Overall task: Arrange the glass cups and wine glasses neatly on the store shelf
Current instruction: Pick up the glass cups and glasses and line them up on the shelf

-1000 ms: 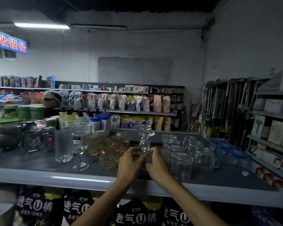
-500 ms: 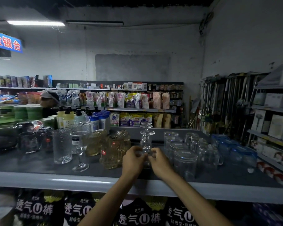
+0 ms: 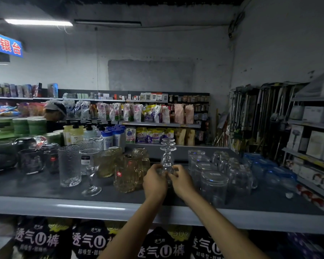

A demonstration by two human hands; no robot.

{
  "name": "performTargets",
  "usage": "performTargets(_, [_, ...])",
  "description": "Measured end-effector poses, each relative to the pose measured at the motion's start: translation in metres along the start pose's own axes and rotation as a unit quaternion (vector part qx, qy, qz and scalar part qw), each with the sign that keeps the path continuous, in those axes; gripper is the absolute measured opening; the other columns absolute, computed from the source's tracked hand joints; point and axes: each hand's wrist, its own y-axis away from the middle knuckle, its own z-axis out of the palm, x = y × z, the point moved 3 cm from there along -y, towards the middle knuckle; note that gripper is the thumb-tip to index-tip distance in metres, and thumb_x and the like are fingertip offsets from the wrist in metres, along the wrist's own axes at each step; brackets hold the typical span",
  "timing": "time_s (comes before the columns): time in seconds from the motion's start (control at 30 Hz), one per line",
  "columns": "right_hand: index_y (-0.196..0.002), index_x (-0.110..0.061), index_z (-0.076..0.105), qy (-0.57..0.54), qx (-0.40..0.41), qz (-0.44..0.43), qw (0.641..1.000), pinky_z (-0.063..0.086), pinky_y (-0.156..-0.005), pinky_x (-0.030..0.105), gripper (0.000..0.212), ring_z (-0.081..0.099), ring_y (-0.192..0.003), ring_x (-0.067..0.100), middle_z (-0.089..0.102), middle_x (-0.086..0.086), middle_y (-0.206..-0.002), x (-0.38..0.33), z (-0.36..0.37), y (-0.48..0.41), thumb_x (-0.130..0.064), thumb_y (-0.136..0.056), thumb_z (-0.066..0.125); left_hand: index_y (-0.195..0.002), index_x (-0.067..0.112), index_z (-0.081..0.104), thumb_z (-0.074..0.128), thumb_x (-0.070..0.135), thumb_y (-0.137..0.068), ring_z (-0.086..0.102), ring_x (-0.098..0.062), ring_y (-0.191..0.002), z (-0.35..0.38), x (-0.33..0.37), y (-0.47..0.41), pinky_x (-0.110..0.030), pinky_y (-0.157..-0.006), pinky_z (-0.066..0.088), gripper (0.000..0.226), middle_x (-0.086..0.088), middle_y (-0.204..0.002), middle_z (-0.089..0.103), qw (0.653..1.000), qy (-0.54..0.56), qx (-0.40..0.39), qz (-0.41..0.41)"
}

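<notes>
Both hands meet near the middle of the store shelf [image 3: 101,207], a little back from its front edge. The left hand [image 3: 154,181] and right hand [image 3: 182,181] each have their fingers curled in a close grip round the bowl of an upturned wine glass [image 3: 167,159], one hand on either side. Its stem and foot point up. A second foot disc shows just above the first, and I cannot tell whether that glass is stacked on it or stands behind.

Just left of the hands is a cluster of amber mugs [image 3: 127,172]. Further toward the left end stand an upright wine glass [image 3: 90,165] with a label, a textured tumbler [image 3: 69,165] and some dark glass cups [image 3: 31,161]. To the right, clear mugs [image 3: 213,184] stand upside down in rows, with blue glasses [image 3: 269,169] beyond them at the right end.
</notes>
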Motion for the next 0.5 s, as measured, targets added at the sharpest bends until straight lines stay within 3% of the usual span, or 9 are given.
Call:
performTargets(0.13, [-0.135, -0.015, 0.055, -0.025, -0.003, 0.007, 1.000, 0.047, -0.089, 0.030, 0.033, 0.061, -0.105, 0.018, 0.068, 0.007, -0.125, 0.002, 0.000, -0.003, -0.017, -0.103, 0.061, -0.133, 0.014, 0.063, 0.064, 0.021, -0.101, 0.064, -0.014, -0.095, 0.005, -0.004, -0.002, -0.030, -0.084, 0.050, 0.032, -0.006, -0.122, 0.072, 1.000, 0.015, -0.002, -0.016])
performTargets(0.3, [-0.142, -0.017, 0.054, -0.020, -0.002, 0.005, 1.000, 0.051, -0.101, 0.040, 0.041, 0.064, -0.120, 0.026, 0.067, 0.010, -0.132, 0.006, 0.002, -0.007, -0.019, -0.103, 0.063, -0.136, 0.017, 0.061, 0.063, 0.023, -0.102, 0.063, -0.011, -0.093, 0.008, -0.007, -0.002, -0.029, -0.080, 0.049, 0.035, -0.003, -0.120, 0.072, 1.000, 0.017, -0.010, -0.024])
performTargets(0.5, [-0.145, -0.021, 0.053, -0.038, -0.002, 0.010, 0.999, 0.052, -0.098, 0.038, 0.042, 0.065, -0.115, 0.024, 0.068, 0.009, -0.128, 0.008, 0.002, -0.011, -0.022, -0.104, 0.061, -0.132, 0.023, 0.063, 0.066, 0.031, -0.100, 0.062, -0.014, -0.092, 0.008, -0.007, -0.006, -0.033, -0.083, 0.051, 0.034, -0.001, -0.119, 0.072, 0.998, 0.025, -0.015, -0.052])
